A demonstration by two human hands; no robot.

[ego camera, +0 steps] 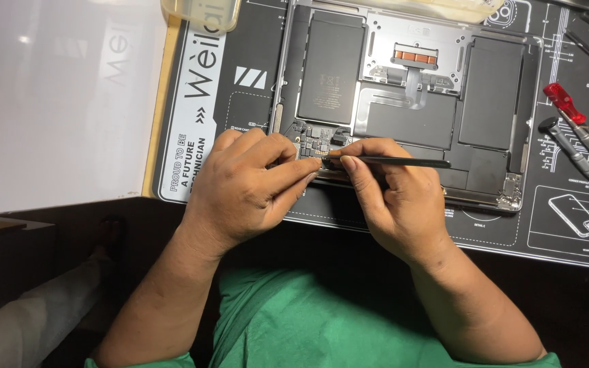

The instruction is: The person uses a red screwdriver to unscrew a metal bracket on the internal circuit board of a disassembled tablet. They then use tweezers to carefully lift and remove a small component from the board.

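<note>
An opened laptop (444, 75) lies bottom-up on a black repair mat (240, 102), showing dark battery cells and a small circuit board (315, 136) near its front left corner. My right hand (393, 204) grips a thin black tool (403, 162) lying level, with its tip at the board's front edge. My left hand (247, 184) rests on the laptop's front edge beside the board, its fingers curled and its fingertips meeting the tool tip. Whether the left fingers pinch a small part I cannot tell.
Red-handled and grey screwdrivers (567, 109) lie on the mat at the right. A clear plastic container (202, 13) stands at the top left of the mat. A white surface (56, 102) spreads to the left. My green shirt (322, 320) fills the bottom.
</note>
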